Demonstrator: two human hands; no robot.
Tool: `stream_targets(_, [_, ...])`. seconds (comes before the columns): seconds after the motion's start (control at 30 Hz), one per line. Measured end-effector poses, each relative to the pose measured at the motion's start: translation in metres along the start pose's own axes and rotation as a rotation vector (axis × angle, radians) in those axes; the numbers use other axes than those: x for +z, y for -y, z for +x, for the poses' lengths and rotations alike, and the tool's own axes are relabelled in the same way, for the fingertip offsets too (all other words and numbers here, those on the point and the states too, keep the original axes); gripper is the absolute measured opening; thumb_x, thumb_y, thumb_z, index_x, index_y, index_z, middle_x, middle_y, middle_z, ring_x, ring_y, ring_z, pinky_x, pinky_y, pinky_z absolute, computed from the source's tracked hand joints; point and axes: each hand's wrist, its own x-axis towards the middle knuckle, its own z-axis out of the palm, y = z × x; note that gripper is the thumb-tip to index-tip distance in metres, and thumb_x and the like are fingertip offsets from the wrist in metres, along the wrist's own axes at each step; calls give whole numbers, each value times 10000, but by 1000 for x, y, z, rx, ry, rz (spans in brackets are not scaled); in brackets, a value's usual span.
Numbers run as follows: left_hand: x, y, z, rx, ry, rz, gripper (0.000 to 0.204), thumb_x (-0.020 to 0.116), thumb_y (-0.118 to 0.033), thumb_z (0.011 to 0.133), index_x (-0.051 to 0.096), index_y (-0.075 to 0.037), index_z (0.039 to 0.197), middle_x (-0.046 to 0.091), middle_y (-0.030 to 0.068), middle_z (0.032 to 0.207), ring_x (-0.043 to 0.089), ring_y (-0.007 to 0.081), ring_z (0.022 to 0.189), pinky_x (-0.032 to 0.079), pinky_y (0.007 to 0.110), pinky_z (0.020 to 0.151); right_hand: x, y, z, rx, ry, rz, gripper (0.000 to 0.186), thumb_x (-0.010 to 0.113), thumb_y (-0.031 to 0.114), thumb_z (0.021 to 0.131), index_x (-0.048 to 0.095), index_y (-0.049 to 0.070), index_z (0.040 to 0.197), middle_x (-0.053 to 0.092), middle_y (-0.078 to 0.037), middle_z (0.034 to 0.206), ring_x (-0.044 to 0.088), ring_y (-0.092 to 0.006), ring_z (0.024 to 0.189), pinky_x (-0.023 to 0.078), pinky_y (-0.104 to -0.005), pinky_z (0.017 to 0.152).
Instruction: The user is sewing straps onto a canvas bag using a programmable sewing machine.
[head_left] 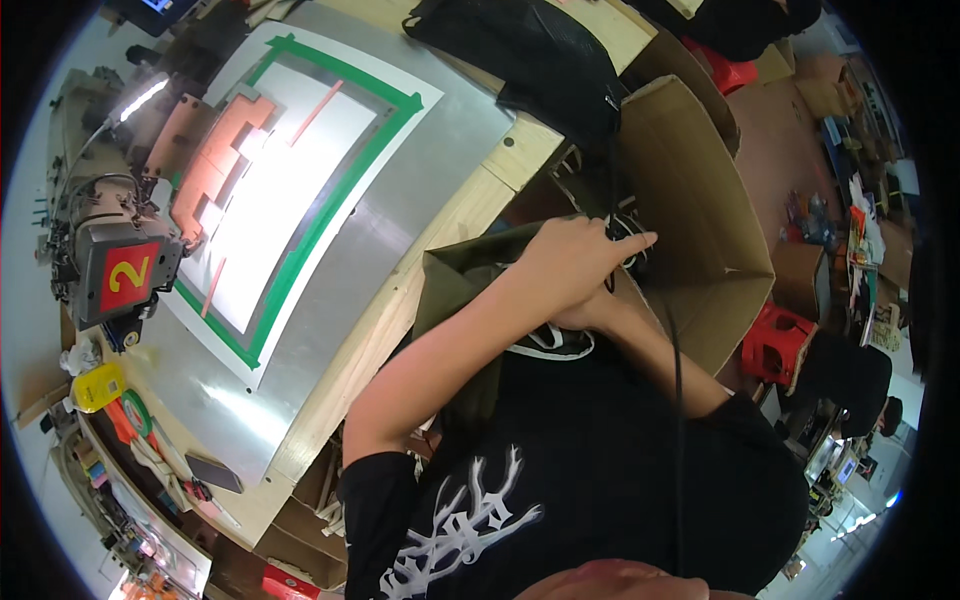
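Observation:
My left hand reaches across from the left, over my right wrist. One of its fingers stretches out to the right, and its other fingers are bent down and partly out of sight. I see nothing held in it. My right hand lies beneath, mostly covered by the left, so its fingers are hidden. Both hands are above olive-green cloth at the table edge. A black item with white edging shows just below the right hand. An open cardboard box stands to the right of my hands.
At left, a sewing machine stands by a metal-topped table. A white sheet framed with green tape carries salmon-coloured pieces. A black bag lies at the far edge. A phone and red stool are nearby.

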Motion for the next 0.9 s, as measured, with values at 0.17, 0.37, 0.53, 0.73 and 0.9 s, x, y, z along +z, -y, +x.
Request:
stream_targets(0.17, [9, 14, 54, 34, 288, 166, 208, 700, -162, 978, 829, -117, 1135, 850, 149, 1004, 840, 357, 961, 661, 479, 804, -21, 28, -6, 28, 62, -116, 470, 747, 174, 949, 725, 30, 1396, 738, -189, 1418, 671, -367, 1330, 506, -507, 1126])
stream_targets(0.37, [-25, 12, 61, 33, 4, -152, 194, 664, -269, 1043, 758, -119, 1124, 797, 214, 917, 781, 452, 892, 614, 575, 802, -81, -17, -56, 422, 392, 514, 569, 645, 40, 940, 682, 56, 1507, 756, -53, 1248, 657, -144, 1149, 551, -341, 1006])
stream_targets(0.53, [-63, 6, 69, -55, -183, -253, 211, 649, -282, 1062, 719, -95, 1131, 779, 232, 916, 761, 464, 930, 596, 581, 815, -212, -111, -118, 573, 246, 195, 370, 742, 88, 831, 830, 64, 1190, 734, 23, 891, 637, -118, 801, 548, -338, 726])
stream_targets(0.73, [-43, 18, 45, -64, -31, -303, 259, 638, -291, 1073, 711, -124, 1256, 774, 190, 928, 750, 442, 922, 583, 561, 810, -368, -143, -193, 625, -894, -646, 545, 557, 128, 917, 754, 55, 1420, 793, -281, 1265, 747, -453, 1229, 546, -490, 1092])
stream_targets(0.9, [-21, 11, 18, -55, -71, -471, 509, 674, -218, 1069, 586, -146, 1565, 788, 144, 1030, 772, 363, 928, 604, 480, 835, -394, -129, -213, 389, -1119, -650, 641, 535, 20, 901, 697, 72, 1520, 774, -210, 1383, 731, -364, 1321, 522, -404, 1140])
